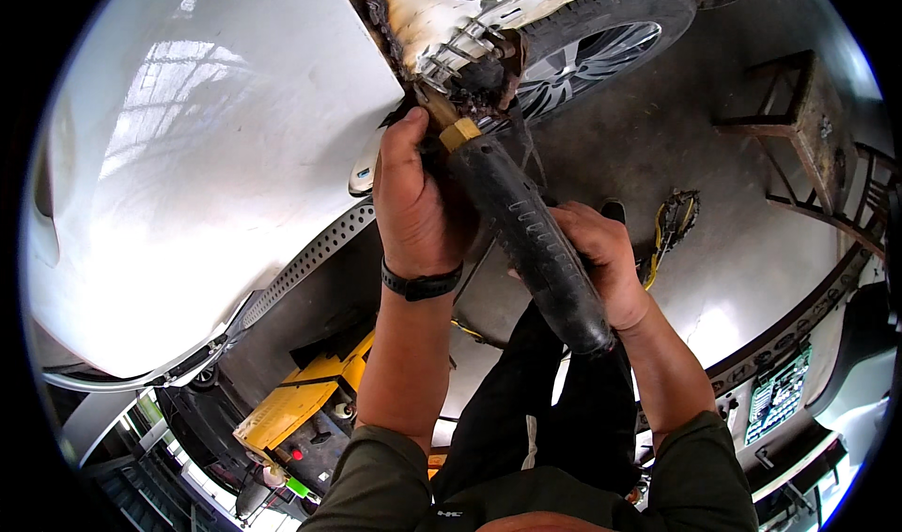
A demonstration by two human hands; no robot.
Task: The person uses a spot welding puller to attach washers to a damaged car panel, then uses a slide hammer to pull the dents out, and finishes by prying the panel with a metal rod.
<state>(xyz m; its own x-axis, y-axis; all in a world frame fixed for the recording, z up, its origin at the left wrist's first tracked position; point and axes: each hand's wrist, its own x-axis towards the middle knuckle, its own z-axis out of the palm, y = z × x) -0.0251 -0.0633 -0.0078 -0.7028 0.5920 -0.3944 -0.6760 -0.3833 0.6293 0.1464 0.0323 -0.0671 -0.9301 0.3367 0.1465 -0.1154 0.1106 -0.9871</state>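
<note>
A tool with a thick black handle and a brass nut slants up and left; its brass front end meets the car's damaged lower edge. My right hand is closed round the rear half of the handle. Beside the brass end is my left hand, thumb pointing up, its fingers curled under the tool's front and mostly hidden. Just ahead, the scorched white sill has torn, crumpled metal. A row of thin metal pins stands on it.
A white car door stands wide at left. A wheel is beyond the sill. At right are a worn stool and a green tool set. A yellow cart stands lower left; a shoe shows below.
</note>
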